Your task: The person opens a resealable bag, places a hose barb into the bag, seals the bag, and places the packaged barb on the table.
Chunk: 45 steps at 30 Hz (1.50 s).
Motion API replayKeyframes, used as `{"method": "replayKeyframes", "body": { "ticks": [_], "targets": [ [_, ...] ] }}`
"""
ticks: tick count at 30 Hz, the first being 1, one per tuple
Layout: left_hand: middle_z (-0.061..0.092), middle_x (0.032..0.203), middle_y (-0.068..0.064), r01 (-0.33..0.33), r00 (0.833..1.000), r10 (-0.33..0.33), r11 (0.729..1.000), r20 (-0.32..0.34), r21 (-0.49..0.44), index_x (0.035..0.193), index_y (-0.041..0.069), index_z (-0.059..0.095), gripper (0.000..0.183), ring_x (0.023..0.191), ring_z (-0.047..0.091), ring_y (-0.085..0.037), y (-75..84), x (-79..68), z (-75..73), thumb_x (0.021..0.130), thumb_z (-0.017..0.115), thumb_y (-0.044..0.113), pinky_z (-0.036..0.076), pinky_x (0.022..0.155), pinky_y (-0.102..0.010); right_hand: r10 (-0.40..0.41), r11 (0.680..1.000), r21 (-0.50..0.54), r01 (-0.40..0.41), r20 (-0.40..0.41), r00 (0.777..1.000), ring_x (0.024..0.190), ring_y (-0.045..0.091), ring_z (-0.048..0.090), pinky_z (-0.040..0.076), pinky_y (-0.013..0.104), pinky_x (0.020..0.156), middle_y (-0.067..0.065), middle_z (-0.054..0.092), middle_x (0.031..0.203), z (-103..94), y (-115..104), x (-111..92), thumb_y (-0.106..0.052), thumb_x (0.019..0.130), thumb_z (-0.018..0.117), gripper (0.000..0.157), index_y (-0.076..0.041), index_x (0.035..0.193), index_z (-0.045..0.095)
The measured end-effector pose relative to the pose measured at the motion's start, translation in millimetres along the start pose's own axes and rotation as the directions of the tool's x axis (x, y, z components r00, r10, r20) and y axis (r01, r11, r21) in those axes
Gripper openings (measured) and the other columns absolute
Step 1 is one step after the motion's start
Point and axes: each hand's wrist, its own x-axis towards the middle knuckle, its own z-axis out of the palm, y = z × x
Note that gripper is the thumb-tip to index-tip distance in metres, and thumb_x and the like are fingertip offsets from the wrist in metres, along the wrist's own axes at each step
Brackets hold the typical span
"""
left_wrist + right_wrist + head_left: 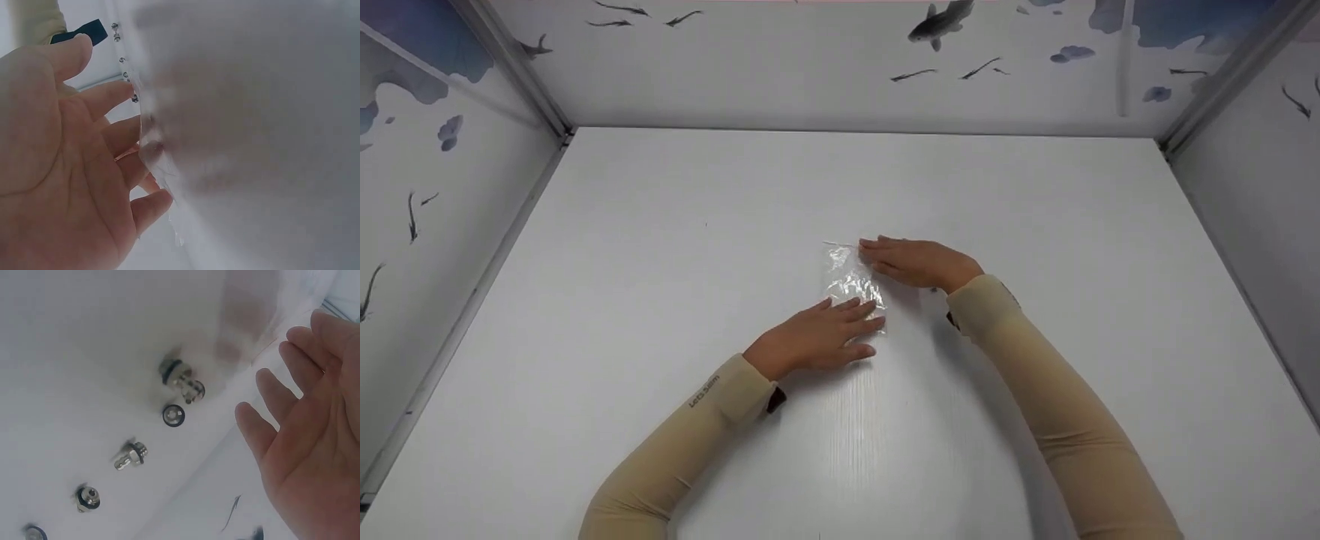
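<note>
A clear, crinkled plastic bag (844,271) lies flat on the white table. My left hand (823,336) rests on its near end, fingers spread and straight. In the left wrist view the bag's edge (151,135) shows at those fingertips. Palm down, my right hand (919,261) touches the bag's far right edge with extended fingers. Several small metal fittings with black rings stand or lie near the right hand; in the right wrist view one fitting (183,379) is closest, with another fitting (132,454) farther off. The head view mostly hides them behind the right arm.
The white table (622,247) has panels on its left, back and right. Printed fish and ink shapes decorate the back panel (795,75). Beige sleeves (1035,375) cover both forearms, and a dark tab (775,400) shows at the left cuff.
</note>
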Motion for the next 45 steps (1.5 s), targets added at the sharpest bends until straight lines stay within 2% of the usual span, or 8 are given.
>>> {"method": "replayKeyframes", "body": {
  "ticks": [4,11,16,27,35,45],
  "targets": [
    [0.015,0.161,0.004,0.005,1.0,-0.005,1.0,0.005,0.024,0.152,0.027,0.027,0.055,0.149,0.013,-0.017,-0.7,1.1,-2.6,0.102,0.034,0.049,0.013,0.119,-0.045,-0.005,1.0,-0.009,0.005,-0.005,1.0,0.149,0.017,0.012,0.016,0.048,0.118,-0.011,0.015,0.161,-0.4,1,2,-0.041,0.104,0.031,0.052,-0.03,0.154,0.019],
    [0.018,0.161,0.004,0.005,1.0,-0.005,1.0,0.007,0.006,0.151,0.027,0.031,0.054,0.149,0.015,-0.018,-3.6,-1.3,-3.4,0.102,0.035,0.048,0.013,0.119,-0.047,-0.007,1.0,-0.001,0.007,-0.014,1.0,0.149,0.015,0.011,0.016,0.048,0.118,-0.013,0.013,0.16,2.1,3,2,-0.042,0.104,0.031,0.052,-0.032,0.153,0.019],
    [0.02,0.16,0.004,0.006,1.0,-0.006,1.0,-0.004,0.006,0.151,0.027,0.03,0.055,0.148,0.015,-0.017,-7.1,-3.5,-3.9,0.101,0.036,0.049,0.013,0.119,-0.047,-0.024,1.0,0.012,0.024,-0.033,0.999,0.149,0.016,0.012,0.016,0.049,0.118,-0.011,0.015,0.16,2.0,5,0,-0.038,0.104,0.034,0.051,-0.028,0.153,0.022],
    [0.025,0.158,0.007,0.064,0.998,-0.065,0.998,-0.007,-0.019,0.152,0.027,0.028,0.056,0.148,0.016,-0.017,-13.5,-9.8,-6.4,0.101,0.034,0.05,0.011,0.119,-0.049,-0.016,0.999,-0.031,0.015,-0.029,0.999,0.149,0.018,0.012,0.018,0.049,0.117,-0.008,0.017,0.16,7.0,10,-2,-0.037,0.104,0.034,0.053,-0.026,0.154,0.02],
    [0.027,0.157,0.007,0.088,0.996,-0.089,0.996,-0.029,-0.031,0.151,0.025,0.033,0.055,0.148,0.017,-0.018,-23.5,-15.3,-7.2,0.101,0.035,0.049,0.01,0.118,-0.051,-0.035,0.997,-0.067,0.035,-0.005,0.999,0.149,0.02,0.011,0.018,0.047,0.118,-0.006,0.017,0.16,9.4,14,-13,-0.04,0.103,0.036,0.057,-0.022,0.154,0.02],
    [0.029,0.156,0.008,0.14,0.989,-0.142,0.989,-0.052,-0.04,0.15,0.025,0.034,0.055,0.148,0.018,-0.018,-34.6,-17.6,-6.2,0.102,0.031,0.05,0.006,0.118,-0.054,-0.028,0.994,-0.106,0.026,-0.016,0.999,0.149,0.02,0.012,0.021,0.048,0.116,-0.007,0.017,0.16,18.6,13,-25,-0.044,0.101,0.04,0.059,-0.023,0.153,0.022]
  ]
}}
